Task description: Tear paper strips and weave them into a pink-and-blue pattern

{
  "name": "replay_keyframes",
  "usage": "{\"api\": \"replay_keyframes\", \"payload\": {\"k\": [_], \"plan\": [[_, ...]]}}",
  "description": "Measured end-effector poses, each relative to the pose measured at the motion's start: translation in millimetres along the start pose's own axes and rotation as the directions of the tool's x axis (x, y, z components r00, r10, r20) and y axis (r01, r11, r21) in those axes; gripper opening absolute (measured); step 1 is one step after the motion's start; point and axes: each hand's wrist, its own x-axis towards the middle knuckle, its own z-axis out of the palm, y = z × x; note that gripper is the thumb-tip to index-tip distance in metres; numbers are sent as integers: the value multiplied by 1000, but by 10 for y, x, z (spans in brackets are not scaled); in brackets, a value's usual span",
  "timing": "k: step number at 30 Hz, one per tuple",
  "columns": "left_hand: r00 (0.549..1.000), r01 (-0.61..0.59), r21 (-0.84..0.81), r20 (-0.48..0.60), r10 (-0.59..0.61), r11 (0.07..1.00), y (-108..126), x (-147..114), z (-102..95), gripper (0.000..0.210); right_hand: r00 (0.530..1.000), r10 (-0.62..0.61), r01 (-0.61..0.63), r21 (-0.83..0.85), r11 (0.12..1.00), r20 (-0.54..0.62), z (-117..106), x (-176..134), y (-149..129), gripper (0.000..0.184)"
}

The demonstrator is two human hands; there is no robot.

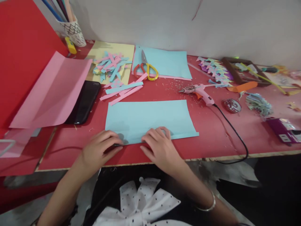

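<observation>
A sheet of light blue paper (150,114) lies in front of me, with a narrow fold along its near edge. My left hand (101,147) is at the near left corner of this paper, thumb and fingers drawn together at the edge. A small dark sliver shows between them; I cannot make out what it is. At the middle of the folded edge, my right hand (161,146) has its fingers curled over the fold and its thumb just below, gripping the paper there.
Beyond the paper lie cut paper strips (124,91), scissors (145,67) and another blue sheet (166,61). A pink glue gun (198,93) with a trailing cord lies right. A phone (86,102) sits left, partly under pink paper (53,97). The table edge (131,164) is near.
</observation>
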Motion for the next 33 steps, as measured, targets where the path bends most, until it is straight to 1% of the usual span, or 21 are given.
{"api": "replay_keyframes", "payload": {"k": [3, 6, 9, 13, 16, 21, 24, 29, 33], "plan": [[999, 19, 6, -51, -19, 1000, 7, -49, -37, 23, 998, -50, 50, 0, 999, -47, 116, 88, -131, 14], [995, 55, -4, -82, -55, 998, 4, -109, -90, 18, 994, -53, 49, -49, 998, -92, 178, 146, -194, 19], [990, 79, 19, -123, -76, 997, 1, -135, -117, 16, 994, -48, 38, -103, 994, -96, 186, 174, -214, 20], [983, 87, 62, -168, -75, 994, -11, -142, -109, 17, 996, -27, 15, -134, 991, -90, 187, 203, -234, 19], [982, 114, 59, -157, -104, 992, -26, -153, -105, 18, 995, -16, 2, -137, 991, -99, 200, 223, -247, 18], [981, 172, 29, -97, -168, 985, -55, -171, -104, 21, 991, -10, -9, -140, 990, -135, 206, 233, -250, 16], [975, 202, 45, -107, -197, 978, -62, -178, -87, 21, 991, -9, -9, -138, 990, -130, 200, 233, -247, 17], [978, 196, 60, -91, -190, 979, -79, -185, -93, 22, 992, 2, -20, -135, 991, -129, 205, 233, -245, 17], [975, 214, 105, -90, -205, 971, -123, -201, -180, 25, 990, 7, -24, -126, 992, -138, 222, 230, -241, 19]]}}
